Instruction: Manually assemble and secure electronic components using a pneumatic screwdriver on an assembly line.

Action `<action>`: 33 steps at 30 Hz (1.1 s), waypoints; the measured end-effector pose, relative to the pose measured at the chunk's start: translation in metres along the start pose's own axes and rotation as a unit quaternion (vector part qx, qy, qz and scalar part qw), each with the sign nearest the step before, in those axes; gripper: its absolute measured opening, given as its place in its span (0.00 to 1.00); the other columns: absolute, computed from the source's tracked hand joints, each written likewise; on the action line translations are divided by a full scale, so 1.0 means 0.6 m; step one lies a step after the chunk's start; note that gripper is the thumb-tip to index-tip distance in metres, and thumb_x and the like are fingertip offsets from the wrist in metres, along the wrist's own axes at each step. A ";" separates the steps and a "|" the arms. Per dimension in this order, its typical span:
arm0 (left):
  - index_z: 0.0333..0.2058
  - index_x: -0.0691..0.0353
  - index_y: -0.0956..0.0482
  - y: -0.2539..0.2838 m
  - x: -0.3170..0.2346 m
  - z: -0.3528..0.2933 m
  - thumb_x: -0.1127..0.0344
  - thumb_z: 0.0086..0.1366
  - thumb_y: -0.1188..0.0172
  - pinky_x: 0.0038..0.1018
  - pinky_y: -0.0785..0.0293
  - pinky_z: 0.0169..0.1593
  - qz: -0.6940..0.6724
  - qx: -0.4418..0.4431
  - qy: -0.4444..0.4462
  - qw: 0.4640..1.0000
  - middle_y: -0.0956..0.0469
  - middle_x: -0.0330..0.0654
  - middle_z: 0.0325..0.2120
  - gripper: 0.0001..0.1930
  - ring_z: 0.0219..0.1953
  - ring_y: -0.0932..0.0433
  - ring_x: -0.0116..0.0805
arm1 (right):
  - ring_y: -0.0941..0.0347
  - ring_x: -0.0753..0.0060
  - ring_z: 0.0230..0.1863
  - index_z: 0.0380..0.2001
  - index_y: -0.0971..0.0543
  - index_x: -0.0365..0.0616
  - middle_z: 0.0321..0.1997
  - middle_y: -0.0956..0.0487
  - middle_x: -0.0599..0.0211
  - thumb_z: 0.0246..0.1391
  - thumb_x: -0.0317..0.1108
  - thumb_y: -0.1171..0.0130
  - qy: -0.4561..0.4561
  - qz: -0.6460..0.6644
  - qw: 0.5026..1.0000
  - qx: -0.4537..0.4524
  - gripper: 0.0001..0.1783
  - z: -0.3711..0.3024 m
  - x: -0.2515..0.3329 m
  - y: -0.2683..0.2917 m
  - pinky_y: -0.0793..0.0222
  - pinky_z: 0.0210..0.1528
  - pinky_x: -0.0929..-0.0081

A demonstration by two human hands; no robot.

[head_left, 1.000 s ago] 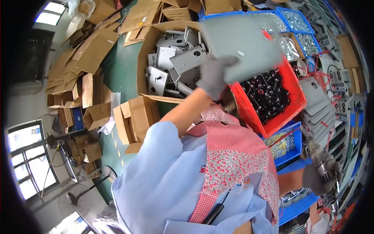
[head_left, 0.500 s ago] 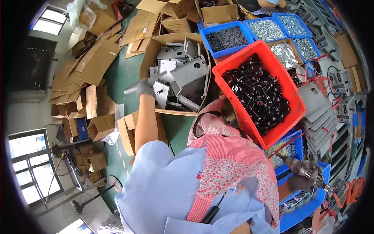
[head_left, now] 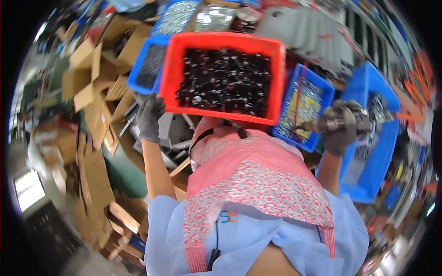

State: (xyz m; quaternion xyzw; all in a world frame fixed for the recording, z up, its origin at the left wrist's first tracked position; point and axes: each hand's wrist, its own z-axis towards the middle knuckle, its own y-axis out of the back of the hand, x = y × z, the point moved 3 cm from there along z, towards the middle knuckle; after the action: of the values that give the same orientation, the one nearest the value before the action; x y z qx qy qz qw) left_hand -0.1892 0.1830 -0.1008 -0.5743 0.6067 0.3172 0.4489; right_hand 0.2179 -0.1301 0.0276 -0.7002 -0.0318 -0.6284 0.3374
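Note:
My left hand point(head_left: 149, 120), in a grey glove, is raised beside the left wall of a red bin point(head_left: 168, 69) filled with dark screws point(head_left: 225, 83). Its fingers are apart and nothing shows in them. Below and beside it, grey metal brackets point(head_left: 175, 131) lie in a carton, partly hidden by my arm and apron. My right hand point(head_left: 340, 138), also gloved, is wrapped round a metal air screwdriver point(head_left: 361, 118). The tool's bit points left, over a small blue bin point(head_left: 301, 103) of light screws, and an orange coiled hose point(head_left: 414, 85) runs near its rear end.
A large blue bin point(head_left: 391, 133) stands right of the tool. Behind the red bin are blue trays of screws point(head_left: 177, 18) and a row of grey metal panels point(head_left: 304, 37). Open cardboard boxes point(head_left: 99, 73) crowd the left, above a green floor point(head_left: 126, 172).
My view has swung to the right. My left hand has left the bracket carton and the flat grey metal piece it held no longer shows in it. The right hand keeps the air screwdriver.

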 end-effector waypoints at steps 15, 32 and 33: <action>0.39 0.59 0.19 -0.718 0.014 0.027 0.56 0.60 0.45 0.37 0.29 0.48 0.481 0.259 -0.426 0.721 0.20 0.48 0.36 0.15 0.41 0.23 0.45 | 0.27 0.77 0.21 0.36 0.29 0.40 0.28 0.24 0.59 0.48 0.23 0.47 0.028 -0.009 0.984 -0.174 0.09 -0.011 0.036 0.104 0.32 0.21 0.81; 0.43 0.68 0.32 -0.853 0.042 0.189 0.67 0.60 0.48 0.34 0.29 0.38 0.383 0.278 -0.265 0.840 0.25 0.50 0.36 0.15 0.35 0.26 0.38 | 0.26 0.76 0.22 0.36 0.29 0.41 0.26 0.24 0.64 0.45 0.25 0.41 -0.005 -0.014 0.973 -0.231 0.12 -0.006 0.022 0.163 0.29 0.24 0.78; 0.47 0.68 0.32 -0.848 -0.017 0.136 0.71 0.61 0.48 0.32 0.30 0.40 0.385 0.271 -0.210 0.857 0.25 0.48 0.36 0.16 0.35 0.26 0.37 | 0.26 0.76 0.22 0.36 0.29 0.41 0.26 0.24 0.65 0.45 0.25 0.41 -0.012 -0.020 0.973 -0.228 0.12 -0.005 0.026 0.157 0.29 0.25 0.78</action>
State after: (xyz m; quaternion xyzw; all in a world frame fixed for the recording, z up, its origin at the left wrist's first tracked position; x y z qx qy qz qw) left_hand 0.3242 0.1899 -0.0576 -0.0700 0.7330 0.4008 0.5452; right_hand 0.2629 -0.2101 0.0006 -0.7651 0.0944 -0.6176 0.1555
